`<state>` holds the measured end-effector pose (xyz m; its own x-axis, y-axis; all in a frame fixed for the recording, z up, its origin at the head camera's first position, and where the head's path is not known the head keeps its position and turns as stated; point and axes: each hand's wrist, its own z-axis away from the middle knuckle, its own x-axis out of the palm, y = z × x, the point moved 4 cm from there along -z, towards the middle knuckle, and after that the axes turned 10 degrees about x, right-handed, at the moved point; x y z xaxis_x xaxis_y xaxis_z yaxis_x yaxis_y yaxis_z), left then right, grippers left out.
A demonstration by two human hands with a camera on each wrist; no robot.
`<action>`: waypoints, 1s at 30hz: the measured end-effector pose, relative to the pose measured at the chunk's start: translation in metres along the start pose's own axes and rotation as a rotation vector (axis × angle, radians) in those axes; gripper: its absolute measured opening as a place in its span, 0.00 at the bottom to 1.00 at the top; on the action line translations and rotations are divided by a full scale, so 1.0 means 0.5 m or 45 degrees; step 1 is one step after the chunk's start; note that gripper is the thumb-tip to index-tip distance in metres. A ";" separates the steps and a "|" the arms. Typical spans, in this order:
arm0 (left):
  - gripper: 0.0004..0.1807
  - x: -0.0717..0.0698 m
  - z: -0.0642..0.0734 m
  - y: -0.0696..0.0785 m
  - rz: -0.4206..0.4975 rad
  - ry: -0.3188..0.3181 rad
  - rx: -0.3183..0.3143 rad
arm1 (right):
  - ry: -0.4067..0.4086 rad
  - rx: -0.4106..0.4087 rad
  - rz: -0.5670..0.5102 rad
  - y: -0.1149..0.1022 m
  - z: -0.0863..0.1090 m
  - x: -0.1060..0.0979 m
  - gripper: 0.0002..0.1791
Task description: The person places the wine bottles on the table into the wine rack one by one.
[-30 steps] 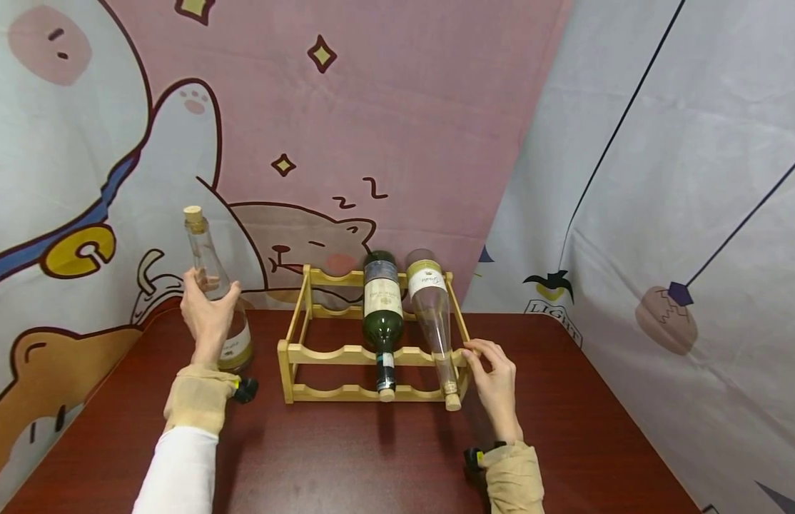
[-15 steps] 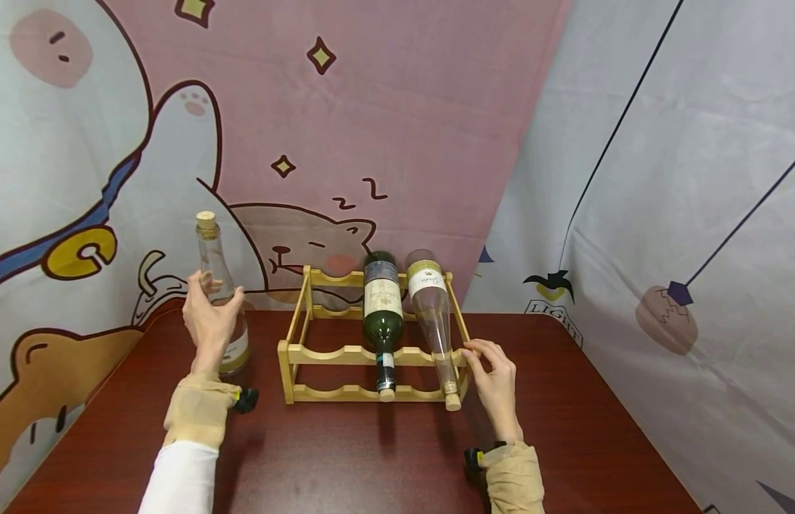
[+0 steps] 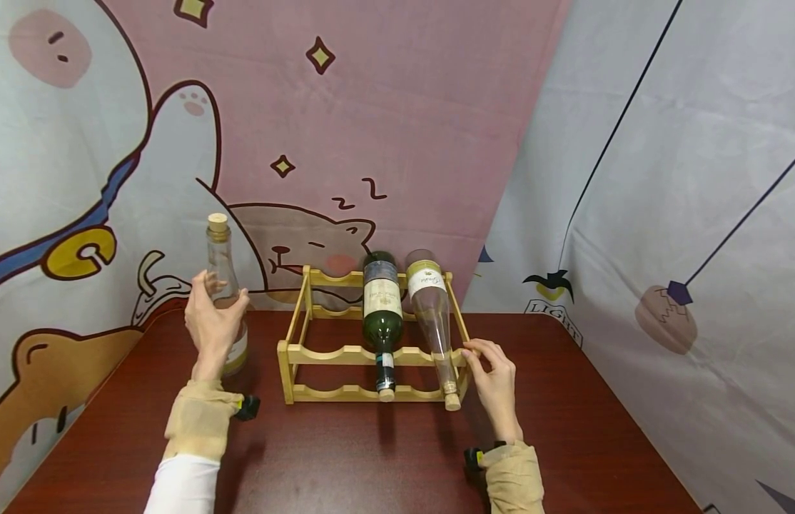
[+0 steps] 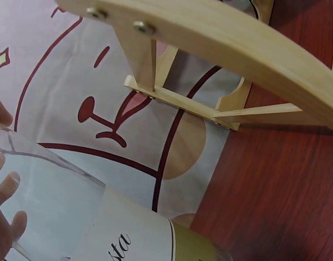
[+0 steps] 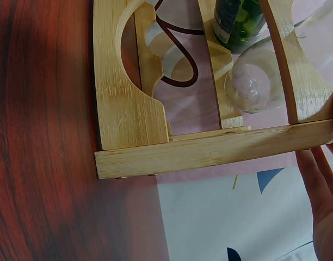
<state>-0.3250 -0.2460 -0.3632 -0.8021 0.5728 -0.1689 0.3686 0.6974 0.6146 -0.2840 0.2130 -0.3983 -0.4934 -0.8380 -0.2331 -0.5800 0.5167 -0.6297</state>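
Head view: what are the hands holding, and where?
Left hand: clear corked wine bottle, around its tapering shoulder. Right hand: wooden wine rack, pinched at its upper front right corner.

Your left hand (image 3: 213, 318) and right hand (image 3: 494, 375) are bare. Around your left wrist you wear a wrinkled beige cuff (image 3: 198, 421), and farther up the arm a plain white sleeve (image 3: 184, 487). Beside that cuff sits a small, blocky black device (image 3: 249, 407) with a yellow-green patch (image 3: 239, 405). Your right arm wears a creased beige sleeve (image 3: 516, 482); at its wrist end is a second black device (image 3: 471, 459), also marked in yellow.
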 end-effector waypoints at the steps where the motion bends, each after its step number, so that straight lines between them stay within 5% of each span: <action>1: 0.31 -0.001 0.001 0.003 -0.001 -0.001 0.009 | 0.006 -0.004 0.004 0.009 0.001 0.001 0.09; 7: 0.31 -0.006 0.004 0.023 -0.008 -0.002 0.051 | -0.005 0.017 0.009 0.047 0.005 0.005 0.10; 19: 0.31 -0.012 0.011 0.071 0.014 0.005 0.136 | -0.026 0.030 -0.012 0.050 0.000 0.002 0.09; 30: 0.29 -0.015 0.034 0.109 -0.012 0.001 0.245 | 0.002 -0.024 0.014 -0.018 -0.004 -0.003 0.09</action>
<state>-0.2908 -0.2051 -0.3415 -0.8064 0.5655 -0.1731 0.4441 0.7723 0.4542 -0.2795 0.2099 -0.3910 -0.5008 -0.8319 -0.2390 -0.5868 0.5293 -0.6127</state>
